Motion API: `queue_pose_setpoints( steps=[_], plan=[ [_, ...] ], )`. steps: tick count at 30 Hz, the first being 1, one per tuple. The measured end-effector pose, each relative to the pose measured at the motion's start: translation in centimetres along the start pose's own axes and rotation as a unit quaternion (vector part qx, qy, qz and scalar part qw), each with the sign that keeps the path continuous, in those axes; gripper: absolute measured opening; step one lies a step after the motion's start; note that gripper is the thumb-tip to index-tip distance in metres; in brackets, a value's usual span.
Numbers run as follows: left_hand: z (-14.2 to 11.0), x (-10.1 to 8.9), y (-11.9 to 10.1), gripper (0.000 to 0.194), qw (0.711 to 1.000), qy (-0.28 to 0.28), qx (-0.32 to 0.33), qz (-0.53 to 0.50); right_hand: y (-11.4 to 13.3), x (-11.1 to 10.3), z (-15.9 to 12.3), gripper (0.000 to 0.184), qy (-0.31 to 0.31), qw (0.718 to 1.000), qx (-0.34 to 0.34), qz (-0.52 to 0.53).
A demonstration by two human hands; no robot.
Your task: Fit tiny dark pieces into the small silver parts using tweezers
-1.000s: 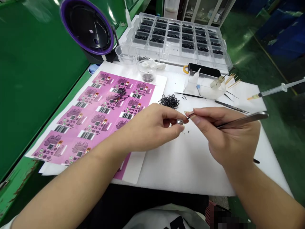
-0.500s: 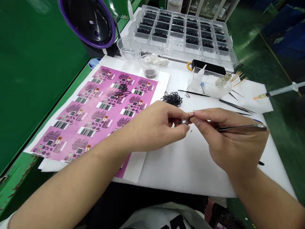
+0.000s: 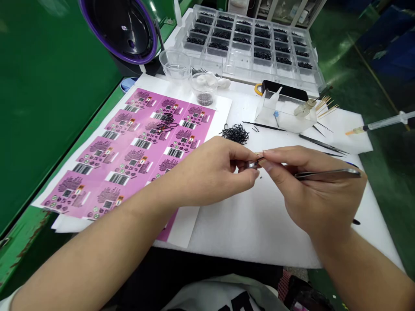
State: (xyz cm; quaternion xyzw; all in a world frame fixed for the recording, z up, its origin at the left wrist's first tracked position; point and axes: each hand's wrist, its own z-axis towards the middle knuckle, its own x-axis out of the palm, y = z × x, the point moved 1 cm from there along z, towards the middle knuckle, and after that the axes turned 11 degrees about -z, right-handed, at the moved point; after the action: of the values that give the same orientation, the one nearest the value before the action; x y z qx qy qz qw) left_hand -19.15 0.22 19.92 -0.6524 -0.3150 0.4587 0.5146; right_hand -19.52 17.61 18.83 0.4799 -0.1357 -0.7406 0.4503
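My left hand (image 3: 223,170) is closed, with thumb and fingers around a small shiny metallic piece (image 3: 251,164) that is mostly hidden. My right hand (image 3: 311,185) meets it at the fingertips and pinches a tiny dark part (image 3: 260,159) against that piece. Across the right palm lie metal tweezers (image 3: 329,174), gripped with their back end pointing right; the tips are hidden by the fingers. Just beyond my left hand sits a pile of small black bent wire pieces (image 3: 236,134). One loose U-shaped piece (image 3: 256,128) lies beside the pile.
Pink printed label sheets (image 3: 126,138) cover the left side, with black pieces on top. Behind stand clear cups (image 3: 175,65), a purple-rimmed round device (image 3: 119,30) and a compartment tray (image 3: 240,54). To the right are a clear box (image 3: 285,114), more tweezers (image 3: 322,144) and a syringe (image 3: 385,122).
Both hands stay in nearly the same place, fingertips together. The tweezers in my right hand have tilted very slightly; the view has shifted a little.
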Motion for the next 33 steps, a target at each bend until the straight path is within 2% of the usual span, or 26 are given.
queue_pose_setpoints(
  steps=[25, 31, 33],
  plan=[
    [0.13, 0.0, 0.02, 0.025, 1.0, -0.005, 0.007, 0.019, -0.11, -0.23, -0.07, 0.025, 0.005, 1.0, -0.008, 0.0],
    [0.17, -0.11, -0.21, 0.026, 0.998, 0.014, -0.057, -0.015, -0.05, -0.13, -0.23, 0.036, 0.005, 0.999, -0.042, 0.028],
    [0.17, -0.06, -0.11, 0.023, 0.997, 0.018, -0.075, -0.026, -0.21, 0.04, -0.29, 0.036, 0.009, 0.999, -0.033, 0.032]
  ],
)
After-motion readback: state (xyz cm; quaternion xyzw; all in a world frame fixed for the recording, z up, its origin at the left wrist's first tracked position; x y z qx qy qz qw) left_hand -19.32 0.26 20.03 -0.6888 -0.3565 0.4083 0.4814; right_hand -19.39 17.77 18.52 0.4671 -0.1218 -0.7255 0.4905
